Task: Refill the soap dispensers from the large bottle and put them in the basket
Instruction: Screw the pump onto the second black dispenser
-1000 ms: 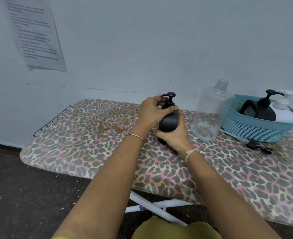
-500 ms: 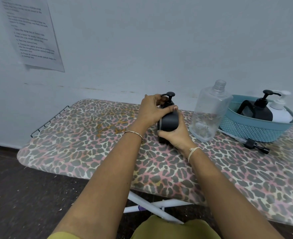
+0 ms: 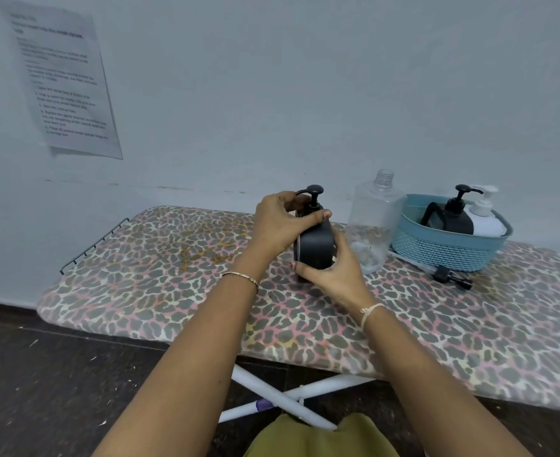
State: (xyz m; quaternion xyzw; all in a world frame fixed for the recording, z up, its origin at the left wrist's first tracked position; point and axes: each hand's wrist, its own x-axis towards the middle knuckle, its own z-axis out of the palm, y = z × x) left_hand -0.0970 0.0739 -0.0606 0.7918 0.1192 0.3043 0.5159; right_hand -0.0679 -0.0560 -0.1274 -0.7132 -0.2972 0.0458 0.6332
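Left of basket [image 3: 450, 249], on ironing board [image 3: 173, 278]: left hand [image 3: 278, 225] pinching pump collar, likely tightening; black dispenser [image 3: 316, 247] braced upright by right hand [image 3: 334, 275], fingers wrapped round base; large bottle [image 3: 372, 225] uncapped between; two dispensers already in basket.

The ironing board [image 3: 179, 258] has a printed cloth cover, matt. On it, the dark dispenser [image 3: 316, 247] looks like matt plastic, the large bottle [image 3: 372, 222] beside it clear glossy plastic, the basket [image 3: 446, 250] woven-look blue plastic.
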